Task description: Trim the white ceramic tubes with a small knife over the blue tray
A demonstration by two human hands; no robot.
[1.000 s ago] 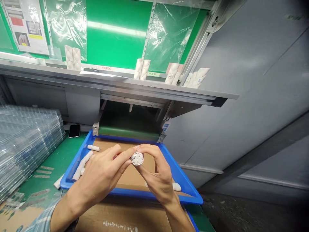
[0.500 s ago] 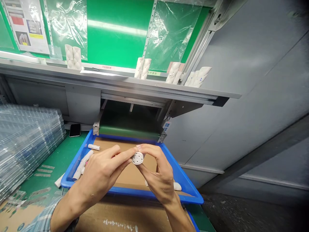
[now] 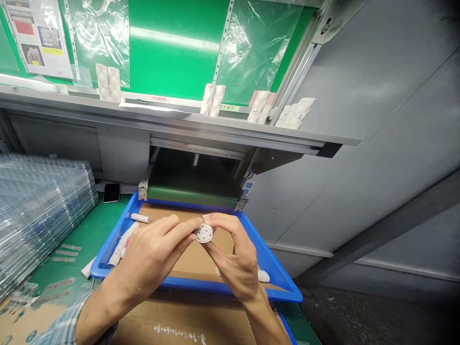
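My left hand and right hand are closed on a small white plastic cylinder, pinching it between the fingertips, its holed end toward me, above the middle of a blue plastic tray. With so little to grip, a slip could drop it onto the cardboard liner or among the loose white pieces at left.
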